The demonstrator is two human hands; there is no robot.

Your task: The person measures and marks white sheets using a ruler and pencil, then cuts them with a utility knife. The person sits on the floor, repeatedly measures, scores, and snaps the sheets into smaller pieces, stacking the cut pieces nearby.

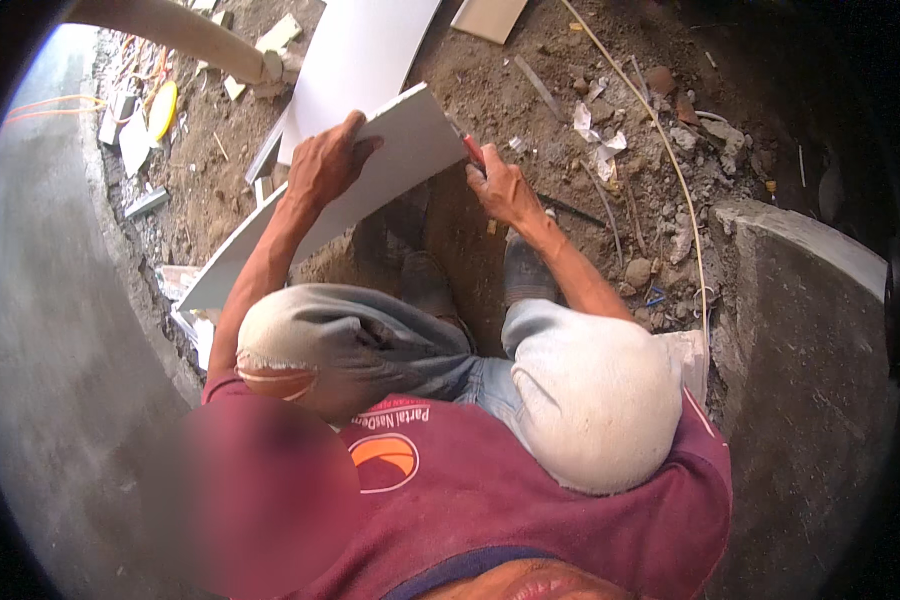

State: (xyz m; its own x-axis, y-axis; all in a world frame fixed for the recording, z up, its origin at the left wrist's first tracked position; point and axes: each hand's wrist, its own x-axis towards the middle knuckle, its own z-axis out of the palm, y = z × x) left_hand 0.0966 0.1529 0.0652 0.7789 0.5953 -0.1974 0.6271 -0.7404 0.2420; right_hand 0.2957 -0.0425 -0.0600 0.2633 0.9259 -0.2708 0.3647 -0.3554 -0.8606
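A long strip of white board (412, 146), seemingly gypsum board, slants across in front of my knees. My left hand (326, 161) grips its upper edge, thumb on the face towards me. In my right hand (504, 187) is a slim red-handled tool (473, 150), apparently a utility knife. Its tip lies close to the board's short right end; whether it touches cannot be made out. Beyond the strip, a larger white sheet (364, 56) rests on the dirt. My forearms pass beside my bent knees.
A round post (195, 37) stands at upper left, near orange cords (131, 56) and a yellow disc (163, 111). Rubble and paper scraps (607, 146) litter the dirt at right. A pale cable (664, 131) crosses there. Concrete surfaces (52, 315) flank both sides.
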